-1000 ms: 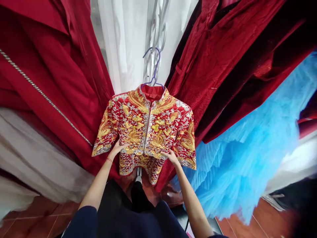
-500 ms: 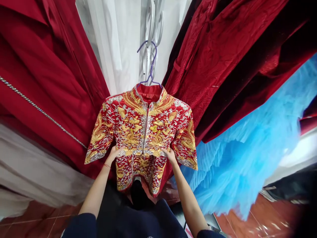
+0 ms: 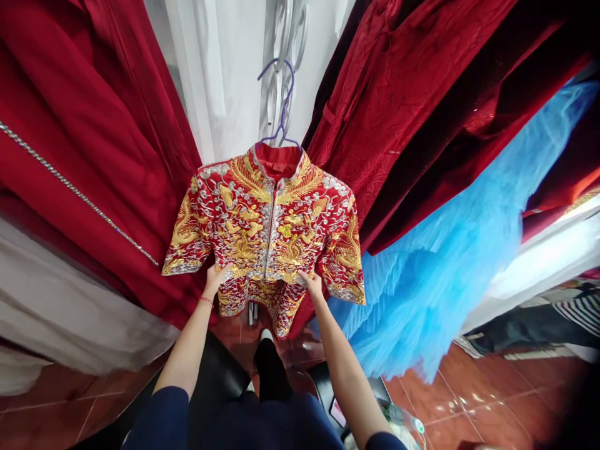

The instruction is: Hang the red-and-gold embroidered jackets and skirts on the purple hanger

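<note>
A small red jacket (image 3: pixel 267 219), thickly embroidered in gold and silver, hangs on a purple hanger (image 3: pixel 281 106) in front of me. My left hand (image 3: pixel 216 279) grips the jacket's lower hem on the left side, thumb on the front. On the right side of the same hem, my right hand (image 3: pixel 312 284) pinches the cloth. A red skirt piece with matching embroidery (image 3: pixel 276 306) hangs below the jacket between my hands. Both arms reach forward from dark blue sleeves.
Dark red garments hang close on the left (image 3: pixel 84 137) and right (image 3: pixel 422 112), one with a silver trim line. White fabric (image 3: pixel 225 75) hangs behind. A bright blue tulle dress (image 3: pixel 435 281) spreads at right. The floor (image 3: pixel 492 406) is red-brown tile.
The jacket on its hanger has risen in view and shifted slightly left, with both hands keeping their hold on the hem. The view has tilted, showing more floor at right.
</note>
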Demonstrator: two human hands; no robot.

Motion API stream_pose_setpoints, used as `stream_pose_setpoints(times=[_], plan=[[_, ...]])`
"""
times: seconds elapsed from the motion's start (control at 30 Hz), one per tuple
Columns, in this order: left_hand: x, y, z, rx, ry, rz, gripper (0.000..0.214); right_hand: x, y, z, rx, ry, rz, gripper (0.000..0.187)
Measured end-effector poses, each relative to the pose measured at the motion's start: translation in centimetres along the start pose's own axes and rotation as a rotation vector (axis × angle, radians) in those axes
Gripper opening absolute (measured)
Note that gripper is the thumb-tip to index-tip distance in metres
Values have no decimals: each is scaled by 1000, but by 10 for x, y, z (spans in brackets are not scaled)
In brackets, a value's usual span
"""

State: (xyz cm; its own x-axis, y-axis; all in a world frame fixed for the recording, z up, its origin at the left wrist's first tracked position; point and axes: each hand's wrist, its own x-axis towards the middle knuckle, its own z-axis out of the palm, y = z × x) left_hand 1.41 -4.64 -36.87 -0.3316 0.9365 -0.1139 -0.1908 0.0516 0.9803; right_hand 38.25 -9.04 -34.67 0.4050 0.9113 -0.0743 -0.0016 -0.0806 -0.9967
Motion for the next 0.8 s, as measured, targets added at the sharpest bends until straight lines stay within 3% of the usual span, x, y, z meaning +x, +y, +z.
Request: stream_pose_setpoints(times=[0.47,0.8], plan=[[-30,15,-25,-4,-9,-2,56,-14,8,13,10,0,28,53],[-45,11,-6,8,-25,-8,56,-22,-5,-2,8,39,14,56]])
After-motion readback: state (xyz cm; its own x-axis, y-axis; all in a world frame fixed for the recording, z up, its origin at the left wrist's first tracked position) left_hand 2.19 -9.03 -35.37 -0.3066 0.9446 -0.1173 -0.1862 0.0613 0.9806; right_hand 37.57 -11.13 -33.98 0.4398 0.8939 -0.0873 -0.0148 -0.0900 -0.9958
